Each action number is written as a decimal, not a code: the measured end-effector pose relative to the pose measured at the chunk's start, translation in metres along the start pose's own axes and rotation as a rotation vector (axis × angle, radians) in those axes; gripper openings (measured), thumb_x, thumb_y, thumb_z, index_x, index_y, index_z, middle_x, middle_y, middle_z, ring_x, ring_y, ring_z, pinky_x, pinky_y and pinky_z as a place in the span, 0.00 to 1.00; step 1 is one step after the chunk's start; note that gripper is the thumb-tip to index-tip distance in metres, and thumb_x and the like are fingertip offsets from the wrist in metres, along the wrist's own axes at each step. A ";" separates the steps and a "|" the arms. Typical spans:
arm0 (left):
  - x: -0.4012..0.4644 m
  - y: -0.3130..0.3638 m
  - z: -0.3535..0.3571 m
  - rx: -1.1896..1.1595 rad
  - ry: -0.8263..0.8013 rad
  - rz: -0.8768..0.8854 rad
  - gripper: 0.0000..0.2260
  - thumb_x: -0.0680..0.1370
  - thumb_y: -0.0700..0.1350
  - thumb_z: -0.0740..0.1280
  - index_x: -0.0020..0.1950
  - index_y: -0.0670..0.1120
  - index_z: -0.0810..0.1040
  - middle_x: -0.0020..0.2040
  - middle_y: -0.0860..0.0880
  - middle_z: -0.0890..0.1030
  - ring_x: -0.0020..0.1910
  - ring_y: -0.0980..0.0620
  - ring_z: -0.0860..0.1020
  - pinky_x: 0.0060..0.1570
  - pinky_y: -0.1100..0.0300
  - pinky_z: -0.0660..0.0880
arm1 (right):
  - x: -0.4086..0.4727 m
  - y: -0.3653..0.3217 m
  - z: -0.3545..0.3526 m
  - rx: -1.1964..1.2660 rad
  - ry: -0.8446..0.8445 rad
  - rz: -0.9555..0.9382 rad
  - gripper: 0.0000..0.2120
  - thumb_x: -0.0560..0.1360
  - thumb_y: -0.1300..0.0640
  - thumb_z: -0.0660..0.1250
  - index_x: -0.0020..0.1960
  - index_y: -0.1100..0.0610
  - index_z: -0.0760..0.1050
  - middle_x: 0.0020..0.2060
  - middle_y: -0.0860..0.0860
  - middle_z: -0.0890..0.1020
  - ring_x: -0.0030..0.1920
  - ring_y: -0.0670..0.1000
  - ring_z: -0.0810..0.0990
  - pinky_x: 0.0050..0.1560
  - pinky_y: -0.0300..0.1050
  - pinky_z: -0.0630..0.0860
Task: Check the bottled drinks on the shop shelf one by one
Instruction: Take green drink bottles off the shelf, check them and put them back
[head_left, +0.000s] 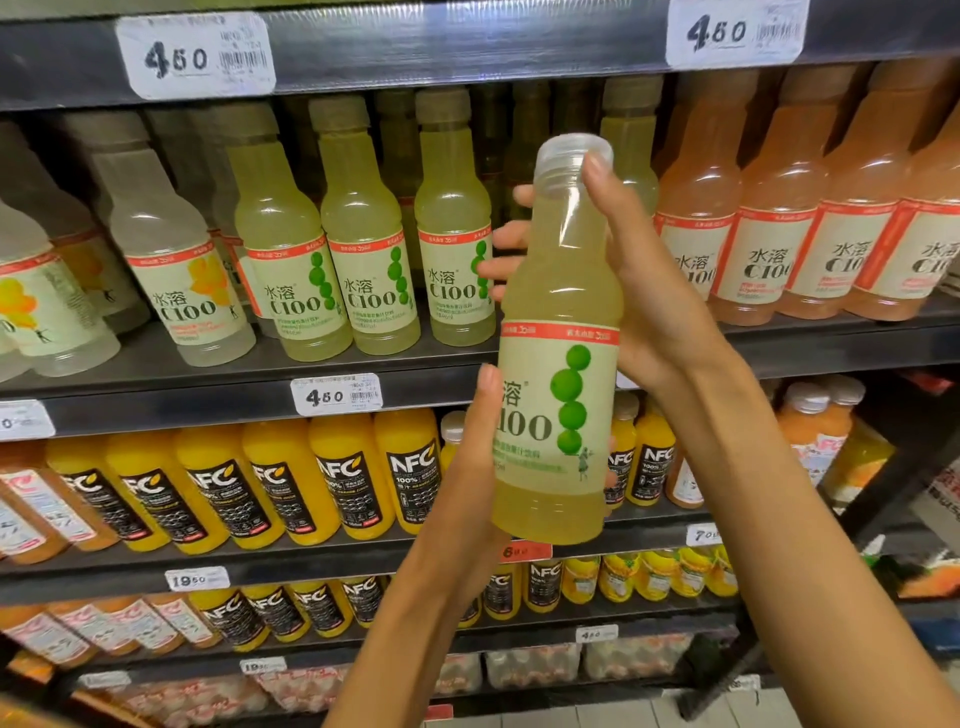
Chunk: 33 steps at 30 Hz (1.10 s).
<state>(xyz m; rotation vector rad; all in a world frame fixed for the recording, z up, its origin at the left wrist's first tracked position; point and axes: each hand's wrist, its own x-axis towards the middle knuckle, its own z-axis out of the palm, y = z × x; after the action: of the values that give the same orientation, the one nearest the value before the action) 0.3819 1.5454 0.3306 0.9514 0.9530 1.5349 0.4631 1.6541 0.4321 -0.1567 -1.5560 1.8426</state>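
I hold a pale green C100 lime drink bottle (558, 332) upright in front of the shelf, its label facing me. My left hand (475, 457) grips its lower body from the left, thumb on the label. My right hand (644, 291) wraps the upper body and neck from the right, thumb near the clear cap, fingertips showing on the far side. Behind it on the same shelf stand matching lime bottles (371, 270), with a gap where the held bottle hangs.
Pale lemon C100 bottles (171, 270) stand left and pinkish-orange C100 bottles (769, 239) right on the dark shelf (208, 374). Orange NFC juice bottles (280, 483) fill the shelves below. White price tags (337, 396) sit on the shelf edges.
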 end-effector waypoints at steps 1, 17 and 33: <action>0.000 0.000 0.000 -0.024 -0.021 -0.011 0.32 0.72 0.70 0.56 0.63 0.49 0.78 0.50 0.43 0.84 0.45 0.47 0.83 0.44 0.51 0.79 | -0.001 0.001 0.002 0.030 -0.019 0.003 0.20 0.80 0.45 0.54 0.60 0.60 0.71 0.41 0.55 0.82 0.43 0.54 0.83 0.48 0.49 0.80; -0.006 0.002 0.001 0.175 0.070 0.022 0.28 0.68 0.70 0.65 0.61 0.56 0.77 0.55 0.48 0.84 0.53 0.48 0.83 0.49 0.53 0.80 | -0.001 -0.002 0.003 -0.069 0.111 0.004 0.13 0.80 0.48 0.61 0.55 0.58 0.72 0.39 0.53 0.84 0.42 0.53 0.85 0.43 0.47 0.82; -0.001 -0.014 -0.004 0.250 0.082 0.189 0.51 0.59 0.77 0.66 0.68 0.41 0.70 0.60 0.40 0.80 0.60 0.41 0.79 0.60 0.39 0.74 | -0.008 -0.007 0.024 -0.198 -0.203 -0.193 0.11 0.79 0.56 0.58 0.59 0.59 0.67 0.39 0.53 0.79 0.37 0.54 0.82 0.37 0.47 0.79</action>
<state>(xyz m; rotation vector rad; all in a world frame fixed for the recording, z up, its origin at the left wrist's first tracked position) 0.3830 1.5460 0.3164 1.1902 1.1606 1.6484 0.4597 1.6306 0.4420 0.0909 -1.8259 1.5929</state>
